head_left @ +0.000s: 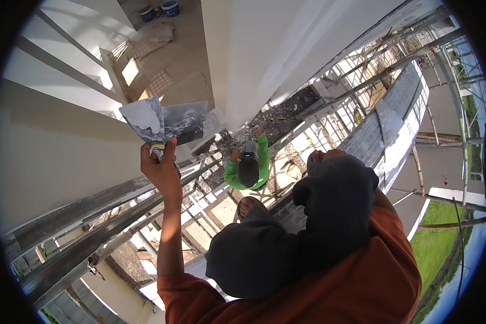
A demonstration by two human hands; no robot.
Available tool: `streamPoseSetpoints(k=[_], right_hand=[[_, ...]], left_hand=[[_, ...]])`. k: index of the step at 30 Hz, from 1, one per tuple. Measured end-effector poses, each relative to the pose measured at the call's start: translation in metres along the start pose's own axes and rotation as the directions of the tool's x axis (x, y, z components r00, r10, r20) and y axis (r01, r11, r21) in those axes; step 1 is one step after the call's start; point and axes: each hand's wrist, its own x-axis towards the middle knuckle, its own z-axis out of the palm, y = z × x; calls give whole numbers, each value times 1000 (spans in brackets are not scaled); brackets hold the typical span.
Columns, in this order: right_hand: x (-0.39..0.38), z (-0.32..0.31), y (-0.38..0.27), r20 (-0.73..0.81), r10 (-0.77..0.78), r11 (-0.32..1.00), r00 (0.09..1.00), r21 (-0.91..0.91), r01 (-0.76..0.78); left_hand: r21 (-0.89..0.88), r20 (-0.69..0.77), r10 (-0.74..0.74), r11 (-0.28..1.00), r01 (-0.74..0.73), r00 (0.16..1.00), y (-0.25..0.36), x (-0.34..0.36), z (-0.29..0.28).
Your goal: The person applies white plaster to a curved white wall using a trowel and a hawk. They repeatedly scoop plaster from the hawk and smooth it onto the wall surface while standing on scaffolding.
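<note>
Raised at the left, my left hand point(161, 164) is closed round the handles of two putty knives. White putty sits on one putty knife's blade point(144, 117). The other putty knife's dark, smeared blade point(186, 120) sticks out to the right beside it. Beyond my right knee point(335, 197), part of my right hand point(328, 155) shows. The knee covers most of its fingers, and whether it holds anything is hidden. My bare left foot point(245, 208) shows past my left knee.
Below, a co-worker in a green top and dark cap point(248, 171) stands by a pale wall column point(248, 54). Metal scaffold rails point(119, 216) run at the left. A long grey plank point(386, 124) curves along the right. Blue buckets point(170, 7) stand on the floor far off.
</note>
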Motion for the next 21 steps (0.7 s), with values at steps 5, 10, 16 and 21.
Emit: streamPoseSetpoints(k=[5, 10, 16, 21], right_hand=[[-7, -4, 19, 40, -8, 1000, 999, 20, 7], [-9, -1, 29, 60, -20, 999, 998, 50, 17], [-15, -11, 35, 14, -54, 993, 998, 106, 52], [6, -7, 47, 48, 15, 998, 999, 62, -18]], left_hand=[[-47, 7, 56, 997, -55, 998, 4, 14, 1], [8, 38, 41, 999, -41, 998, 2, 20, -1], [50, 88, 27, 998, -32, 996, -10, 31, -9], [66, 79, 13, 998, -18, 997, -1, 30, -7]])
